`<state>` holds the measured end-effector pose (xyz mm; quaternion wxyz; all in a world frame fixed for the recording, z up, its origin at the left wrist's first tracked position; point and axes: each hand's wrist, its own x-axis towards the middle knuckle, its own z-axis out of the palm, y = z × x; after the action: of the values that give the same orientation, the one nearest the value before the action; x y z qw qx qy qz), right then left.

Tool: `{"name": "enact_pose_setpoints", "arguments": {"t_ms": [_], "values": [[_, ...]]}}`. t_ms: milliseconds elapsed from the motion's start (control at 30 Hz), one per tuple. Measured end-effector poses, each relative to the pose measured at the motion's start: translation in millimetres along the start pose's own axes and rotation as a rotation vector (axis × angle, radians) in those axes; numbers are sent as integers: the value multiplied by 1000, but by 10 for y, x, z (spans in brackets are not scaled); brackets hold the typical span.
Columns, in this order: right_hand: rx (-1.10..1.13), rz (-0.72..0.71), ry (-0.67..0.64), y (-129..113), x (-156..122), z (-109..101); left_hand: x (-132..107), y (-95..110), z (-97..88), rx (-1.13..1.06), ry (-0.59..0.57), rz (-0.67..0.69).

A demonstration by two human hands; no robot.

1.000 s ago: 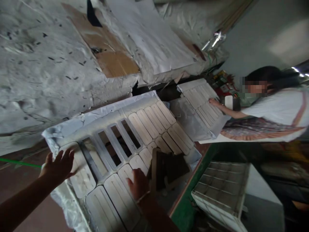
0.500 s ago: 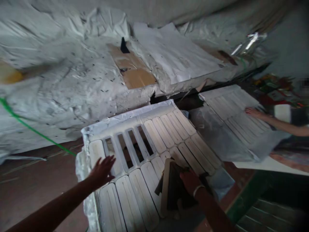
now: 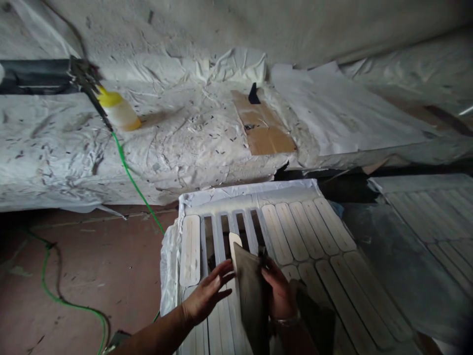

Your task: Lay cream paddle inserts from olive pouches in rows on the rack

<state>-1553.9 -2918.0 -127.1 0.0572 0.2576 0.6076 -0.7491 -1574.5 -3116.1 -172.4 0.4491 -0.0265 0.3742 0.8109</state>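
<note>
While between the hands, a dark slat

No lettering, label, brand, number or sign can be read anywhere in this view. The translucent plastic bottle with a yellow cap, the brown cardboard sheet and the dark flat panel with a pale rounded end show no legible marking.

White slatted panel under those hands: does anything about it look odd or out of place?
Yes. The white slatted panel has open dark slots near its left end, while the rest is filled with pale strips. A dark-faced strip also stands out, held upright at the right hand rather than lying flat.
</note>
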Motion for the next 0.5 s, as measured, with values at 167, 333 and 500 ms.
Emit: {"name": "enact_pose_setpoints", "arguments": {"t_ms": [167,333,500], "values": [[-104,-24,-16,438,427,379,-265,291,-466,48,102,-38],[-318,-99,125,782,772,712,-335,450,-571,-11,386,-154],[-574,-188,187,1023,1056,1032,-302,608,-638,-32,551,-133]]}}
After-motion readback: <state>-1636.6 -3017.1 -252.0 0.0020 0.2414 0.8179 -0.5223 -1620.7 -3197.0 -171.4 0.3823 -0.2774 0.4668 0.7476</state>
